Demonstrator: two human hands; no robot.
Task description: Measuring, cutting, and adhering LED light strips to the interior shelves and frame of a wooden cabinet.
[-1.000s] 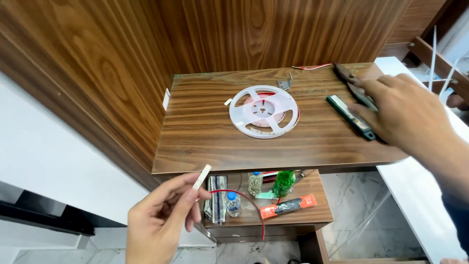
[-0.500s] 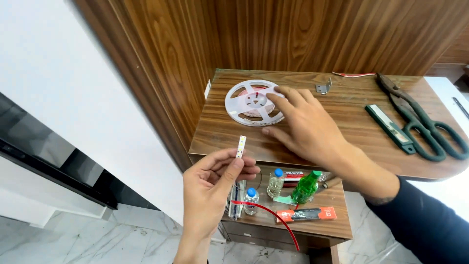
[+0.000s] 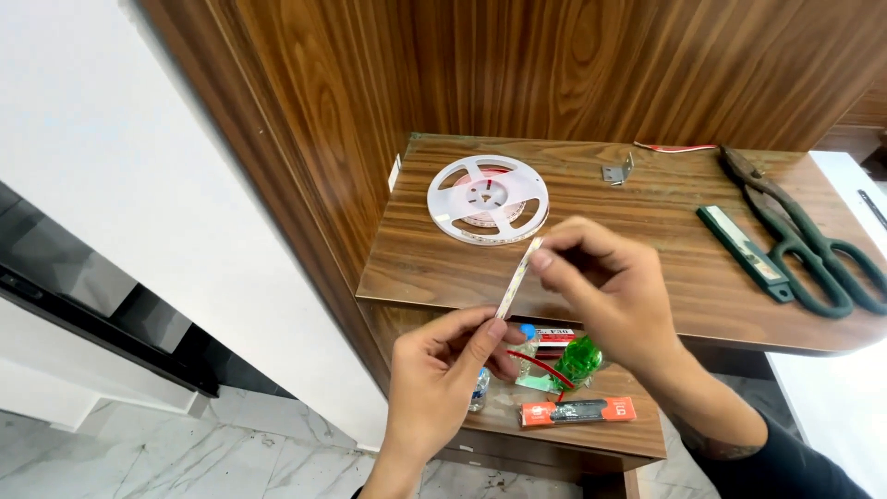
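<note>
Both hands met over the near edge of the wooden table [image 3: 647, 277], and between them ran a short white strip [image 3: 517, 279]. The left hand [image 3: 443, 379] pinched its lower end between thumb and forefinger, closed on it, while the right hand [image 3: 605, 296] nipped the upper end with its fingertips, also closed on it. The strip's long axis ran on a slant, from near-left up to far-right, so the left hand sat at the near end and the right hand at the far end, each at its own tip with a bare stretch of strip between them. Just beyond the strip's far end lay the white reel [image 3: 488, 199] flat on the table, apart from the strip and nearer to the right hand than to the left. Off to the right sat the green shears [image 3: 799, 236] with a flat green tool [image 3: 747, 254] beside them, well apart from either hand, and a small metal bracket [image 3: 617, 172] lay toward the far edge. Under the hands, on the lower shelf [image 3: 637, 434], showed an orange tube [image 3: 577, 411], a green bottle [image 3: 579, 359], a red wire [image 3: 540, 365] and a small clear bottle, partly hidden by the left hand.
</note>
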